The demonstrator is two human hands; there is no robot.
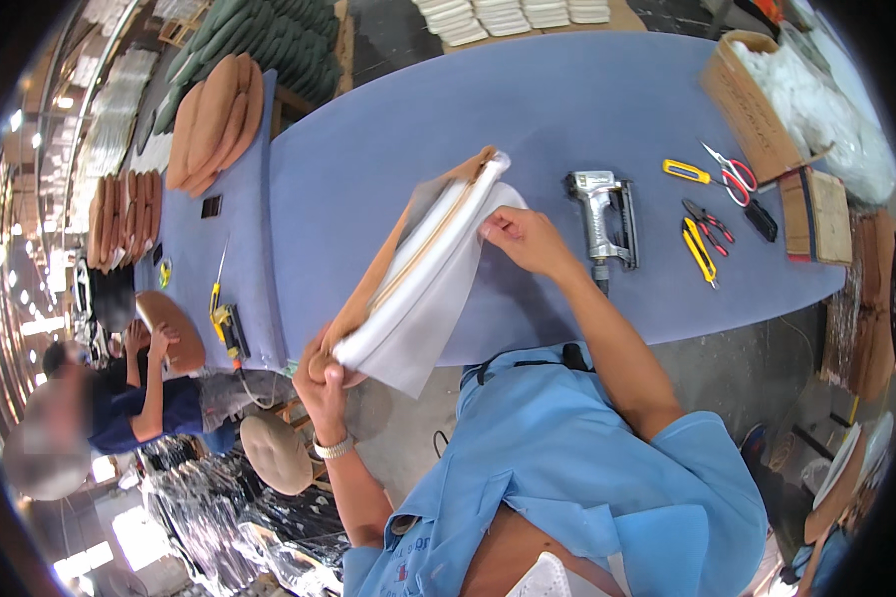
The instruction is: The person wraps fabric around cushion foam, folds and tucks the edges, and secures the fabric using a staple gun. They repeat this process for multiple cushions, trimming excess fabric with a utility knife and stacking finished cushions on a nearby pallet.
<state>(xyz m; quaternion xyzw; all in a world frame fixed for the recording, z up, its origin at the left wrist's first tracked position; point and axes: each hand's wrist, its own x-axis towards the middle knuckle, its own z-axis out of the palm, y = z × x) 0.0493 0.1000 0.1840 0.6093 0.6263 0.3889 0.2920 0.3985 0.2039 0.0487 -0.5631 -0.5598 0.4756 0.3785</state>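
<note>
A seat cushion (408, 269) is tilted on edge above the blue table, with tan cover fabric along one side and white padding inside. A thin, pale sheet of lining fabric (413, 343) hangs loose from it toward me. My left hand (324, 383) is closed round the cushion's near left end, thumb on the white edge. Over by the far right end, my right hand (520, 239) pinches the edge of the pale lining fabric. The cushion's far face is hidden from view.
The blue-covered table (368, 129) holds a staple gun (597, 214), a screwdriver (685, 171), scissors (737, 179), pliers (707, 221) and a yellow cutter (699, 254). At right stand a cardboard box (752, 99) and a smaller box (816, 217). A co-worker (134, 398) handles a brown cushion at left.
</note>
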